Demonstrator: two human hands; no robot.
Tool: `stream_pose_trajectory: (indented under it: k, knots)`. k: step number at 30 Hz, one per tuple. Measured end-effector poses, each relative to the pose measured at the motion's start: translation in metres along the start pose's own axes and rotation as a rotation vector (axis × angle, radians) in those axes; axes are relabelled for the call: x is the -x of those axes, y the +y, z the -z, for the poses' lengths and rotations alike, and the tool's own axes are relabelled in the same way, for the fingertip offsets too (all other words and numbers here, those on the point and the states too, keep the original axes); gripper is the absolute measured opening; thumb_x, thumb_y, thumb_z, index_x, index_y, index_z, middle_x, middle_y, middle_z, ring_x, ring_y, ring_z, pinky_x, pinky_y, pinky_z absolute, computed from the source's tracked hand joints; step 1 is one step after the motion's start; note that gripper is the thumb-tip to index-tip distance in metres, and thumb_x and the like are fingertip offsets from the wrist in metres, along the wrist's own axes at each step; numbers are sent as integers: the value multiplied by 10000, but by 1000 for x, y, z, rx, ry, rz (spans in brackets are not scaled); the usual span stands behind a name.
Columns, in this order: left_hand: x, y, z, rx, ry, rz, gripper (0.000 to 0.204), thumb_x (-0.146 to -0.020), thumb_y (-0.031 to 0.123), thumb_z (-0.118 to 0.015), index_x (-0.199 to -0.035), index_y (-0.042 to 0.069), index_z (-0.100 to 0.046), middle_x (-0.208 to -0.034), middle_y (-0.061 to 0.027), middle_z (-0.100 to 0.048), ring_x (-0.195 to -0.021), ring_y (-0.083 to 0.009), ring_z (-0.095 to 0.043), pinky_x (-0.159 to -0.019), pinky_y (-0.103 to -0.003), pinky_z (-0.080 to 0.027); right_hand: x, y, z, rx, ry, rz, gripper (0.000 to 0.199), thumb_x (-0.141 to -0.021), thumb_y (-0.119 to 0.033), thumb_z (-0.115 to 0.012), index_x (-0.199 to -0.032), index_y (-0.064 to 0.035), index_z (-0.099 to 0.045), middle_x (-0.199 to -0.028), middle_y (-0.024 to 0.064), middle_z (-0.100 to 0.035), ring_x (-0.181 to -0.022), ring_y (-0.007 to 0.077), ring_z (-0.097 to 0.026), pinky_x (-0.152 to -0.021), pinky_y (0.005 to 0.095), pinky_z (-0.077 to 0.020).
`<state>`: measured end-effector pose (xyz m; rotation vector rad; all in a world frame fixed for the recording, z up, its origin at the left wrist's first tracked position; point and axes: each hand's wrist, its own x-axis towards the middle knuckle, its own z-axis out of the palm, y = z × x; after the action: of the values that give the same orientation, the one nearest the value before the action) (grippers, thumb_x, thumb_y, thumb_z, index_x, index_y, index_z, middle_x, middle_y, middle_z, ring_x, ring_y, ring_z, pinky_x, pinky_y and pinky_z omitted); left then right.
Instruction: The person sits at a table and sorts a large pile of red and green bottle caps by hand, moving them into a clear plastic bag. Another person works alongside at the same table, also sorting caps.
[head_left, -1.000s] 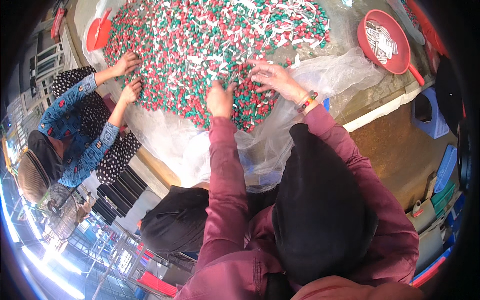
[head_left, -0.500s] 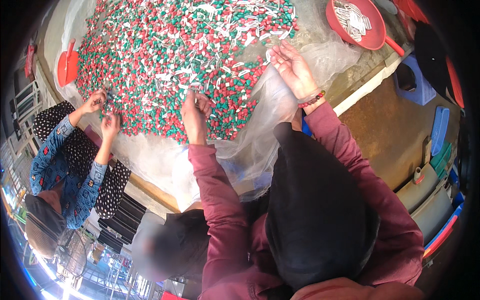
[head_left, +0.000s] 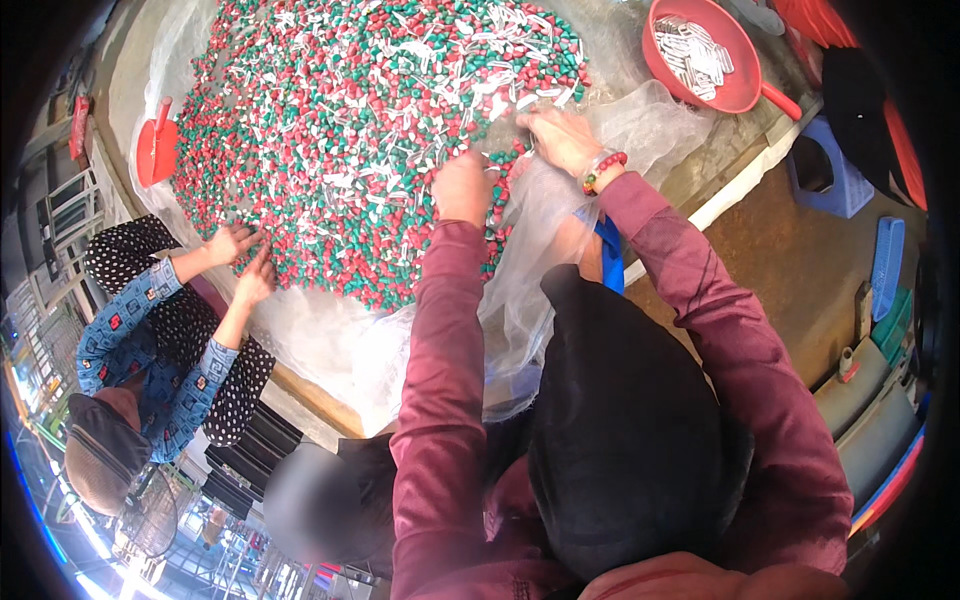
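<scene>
A broad layer of small red, green and white pieces (head_left: 330, 140) covers the work surface, with thin white strips (head_left: 410, 52) scattered among them. My left hand (head_left: 463, 188) is over the near right part of the layer, its fingers curled down and mostly hidden behind its back. Just right of it, at the layer's edge, my right hand (head_left: 565, 140) has its fingers bent together toward the pieces. Whatever either hand holds is too small or hidden to name. A beaded bracelet (head_left: 604, 168) circles my right wrist.
A red handled pan (head_left: 745, 85) with white strips stands at the far right. Sheer white netting (head_left: 350, 345) borders the layer. On the left, a co-worker's hands (head_left: 245, 262) touch the pieces near a red scoop (head_left: 157, 150). A blue stool (head_left: 835, 180) stands right.
My left hand has moved right and turned its back up. My right hand, palm up with fingers spread before, has turned over and bent its fingers. The co-worker's hands have moved right.
</scene>
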<state>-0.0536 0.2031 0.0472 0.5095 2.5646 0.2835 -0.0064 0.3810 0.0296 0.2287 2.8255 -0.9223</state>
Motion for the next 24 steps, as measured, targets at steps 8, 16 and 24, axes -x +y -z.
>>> stream_pose_trajectory:
  k: [8, 16, 24]
  knots:
    - [18, -15, -9, 464, 81, 14, 154, -811, 211, -648, -820, 58, -633, -773, -78, -650, -698, -203, -616, -608, -338, -483, 3, 16, -11, 176, -129, 54, 181, -810, -132, -533, -964, -45, -572, -914, 192, -628, -894, 352, -613, -736, 445, -472]
    - [116, -109, 23, 1989, 263, 351, 116, -820, 177, -589, -843, 86, -520, -646, 23, -404, -499, -119, -355, -490, -220, -337, -16, 25, -16, -127, -182, 83, 247, -887, -265, -496, -903, -28, -566, -858, 148, -625, -734, 304, -589, -681, 407, -461]
    - [102, -155, -43, 155, 228, 491, 373, -776, 394, -704, -882, 37, -669, -800, -182, -670, -739, -317, -655, -691, -412, -485, -12, 1, 17, -1671, -363, -162, 171, -930, -217, -519, -961, -56, -566, -863, 68, -619, -694, 119, -560, -577, 233, -435]
